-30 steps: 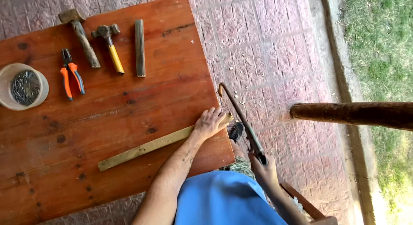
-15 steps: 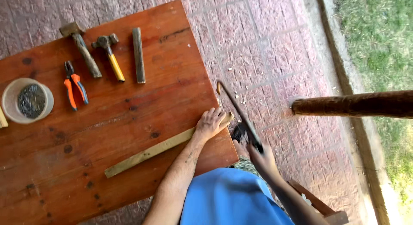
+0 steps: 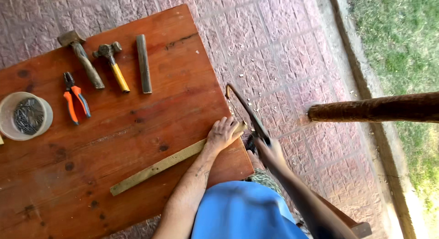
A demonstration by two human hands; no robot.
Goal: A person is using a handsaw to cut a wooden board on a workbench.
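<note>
A long thin wooden strip (image 3: 155, 168) lies slantwise on the reddish wooden table (image 3: 137, 124), its right end at the table's right edge. My left hand (image 3: 222, 134) presses flat on that end. Just past the edge, my right hand (image 3: 270, 151) grips the handle of a hacksaw (image 3: 244, 110). The saw's frame runs up and away from me, with the blade beside the strip's end.
At the table's far left lie a hammer (image 3: 83, 58), a yellow-handled hammer (image 3: 113, 65), a metal bar (image 3: 144, 63), orange pliers (image 3: 74, 99) and a tub of nails (image 3: 25, 115). A brown wooden post (image 3: 375, 108) crosses at right above brick paving, with grass beyond.
The view has shifted a little. The saw and my right hand have moved slightly along the table's edge. My left hand stays on the strip.
</note>
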